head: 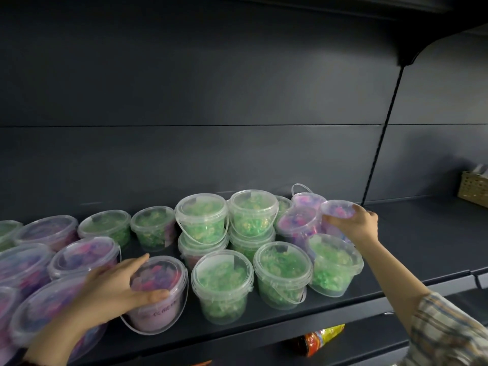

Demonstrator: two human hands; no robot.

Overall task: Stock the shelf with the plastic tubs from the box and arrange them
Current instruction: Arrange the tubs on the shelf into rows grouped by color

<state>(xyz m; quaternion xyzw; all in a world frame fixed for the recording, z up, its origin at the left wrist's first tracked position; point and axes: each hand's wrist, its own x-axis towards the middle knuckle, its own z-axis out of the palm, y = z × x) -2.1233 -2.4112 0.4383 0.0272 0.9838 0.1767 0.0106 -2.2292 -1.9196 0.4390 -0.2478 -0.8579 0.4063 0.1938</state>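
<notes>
Two hands are on tubs at once, so you are in the arranging step rather than fetching; the box is not in view. Your left hand (116,287) lies spread over the lid and near-left wall of a pink tub (155,294) at the front of the shelf (412,249), thumb across the front rim, fingers over the top: a loose clasp, tub seemingly resting on the shelf. Your right hand (356,225) grips a small pink tub (336,211) by its right side at the far right end of the group, held tilted and, as far as can be judged, lifted clear of the shelf just beside other pink tubs (301,220). Green tubs (221,283) fill the middle, two of them stacked at the back (202,217); more pink tubs (84,256) crowd the left. Colours look partly sorted, so rows are unfinished. Next move, as a judgement: set the right-hand tub down upright on the bare shelf to the right, or on the pink pair, then slide the left-hand tub toward the pink group on the left. Watch the loose bail handles (301,187); they may catch neighbouring rims. A woven basket (474,191) stands well apart at far right.
</notes>
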